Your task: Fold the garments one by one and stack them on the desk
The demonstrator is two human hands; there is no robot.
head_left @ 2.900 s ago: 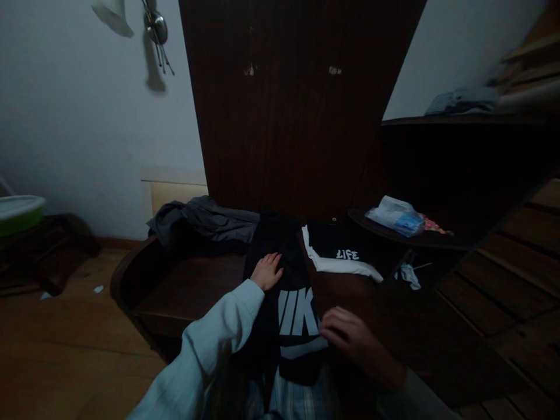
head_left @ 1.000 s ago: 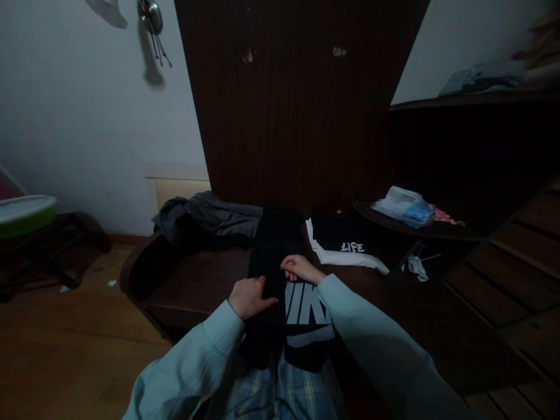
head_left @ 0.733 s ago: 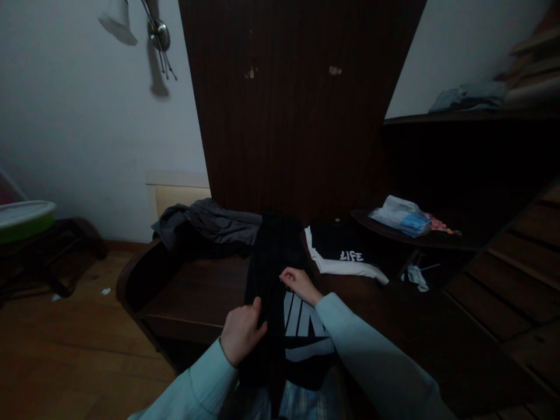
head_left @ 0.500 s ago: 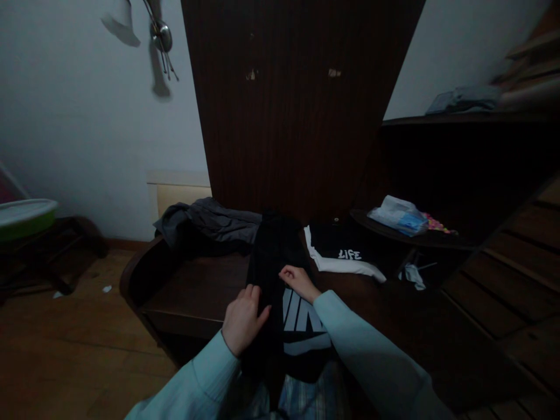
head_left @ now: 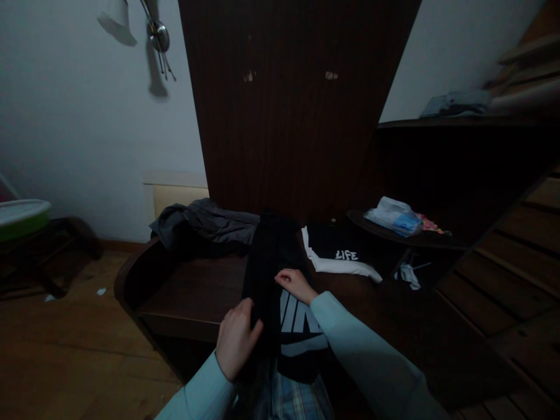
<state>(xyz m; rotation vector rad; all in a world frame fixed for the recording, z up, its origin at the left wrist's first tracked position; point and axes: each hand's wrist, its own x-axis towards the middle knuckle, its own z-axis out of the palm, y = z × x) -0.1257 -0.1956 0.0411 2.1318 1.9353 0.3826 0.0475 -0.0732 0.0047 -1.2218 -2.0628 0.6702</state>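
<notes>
A black garment [head_left: 273, 251] with a large pale print lies lengthwise over the dark wooden bench, its near end reaching toward my lap. My right hand [head_left: 295, 283] is closed in a pinch on the cloth just above the print. My left hand [head_left: 238, 335] grips the garment's left side nearer to me, fingers bent and thumb over the dark fabric. What lies under its fingertips is hard to make out in the dim light. Below the hem shows blue plaid cloth [head_left: 300, 396].
A crumpled grey garment [head_left: 210, 219] lies at the bench's [head_left: 192, 286] back left. To the right is a folded black-and-white garment [head_left: 345, 262] lettered "LIFE". A plastic packet [head_left: 394, 216] rests on a corner shelf [head_left: 367, 224]. A green basin [head_left: 24, 219] stands far left.
My left hand has moved down and slightly left along the black garment, and its near left part has shifted, baring more plaid cloth. My right hand stays at nearly the same spot.
</notes>
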